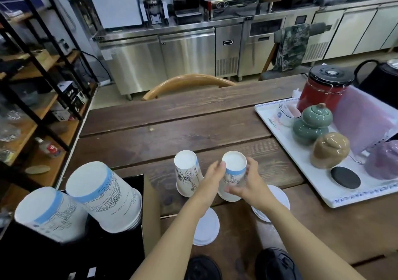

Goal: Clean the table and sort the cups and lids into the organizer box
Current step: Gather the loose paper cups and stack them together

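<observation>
Gripping an upturned white paper cup with blue band (233,175) between my left hand (212,177) and right hand (251,182), near the dark wooden table's (193,118) front edge.

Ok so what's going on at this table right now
A person has both hands, left hand and right hand, around an upside-down paper cup on the wooden table. A second upside-down cup stands just left of it. White lids lie nearby, and stacked cups already sit in the black organizer box.
</observation>
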`<state>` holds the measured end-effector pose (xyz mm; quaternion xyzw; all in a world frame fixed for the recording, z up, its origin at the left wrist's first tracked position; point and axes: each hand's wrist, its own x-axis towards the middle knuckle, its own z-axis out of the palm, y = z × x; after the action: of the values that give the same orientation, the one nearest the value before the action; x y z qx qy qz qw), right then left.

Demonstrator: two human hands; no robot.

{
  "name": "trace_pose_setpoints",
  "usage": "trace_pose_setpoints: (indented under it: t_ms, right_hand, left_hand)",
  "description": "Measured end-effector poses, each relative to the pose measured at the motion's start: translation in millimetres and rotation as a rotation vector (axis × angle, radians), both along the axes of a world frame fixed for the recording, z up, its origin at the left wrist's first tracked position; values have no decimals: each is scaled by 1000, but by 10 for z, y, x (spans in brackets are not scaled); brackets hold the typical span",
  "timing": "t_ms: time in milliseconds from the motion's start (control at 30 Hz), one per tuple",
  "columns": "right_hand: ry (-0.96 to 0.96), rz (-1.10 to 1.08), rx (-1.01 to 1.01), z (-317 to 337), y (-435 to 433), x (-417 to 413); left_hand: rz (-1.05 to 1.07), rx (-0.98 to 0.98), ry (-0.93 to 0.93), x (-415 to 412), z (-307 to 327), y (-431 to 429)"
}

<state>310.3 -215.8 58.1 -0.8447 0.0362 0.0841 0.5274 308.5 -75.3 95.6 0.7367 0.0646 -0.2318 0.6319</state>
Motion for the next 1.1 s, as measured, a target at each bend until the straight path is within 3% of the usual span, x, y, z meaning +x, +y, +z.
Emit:
trace_pose_setpoints:
  t_ms: [333, 767, 933, 1100]
  right_hand:
    - [-68, -53, -69, 129, 75, -78]
    - [-372, 42, 105, 1055, 192, 228]
    - [-325, 185, 118, 1126, 475, 378]
    - [-192, 358, 81, 917, 718, 515]
  left_hand:
    - [94, -32, -85, -36, -37, 37]
    - [364, -180, -557, 69, 889, 293]
    - [515, -99, -560, 76, 915, 483]
    - [646, -28, -419, 98, 677, 605]
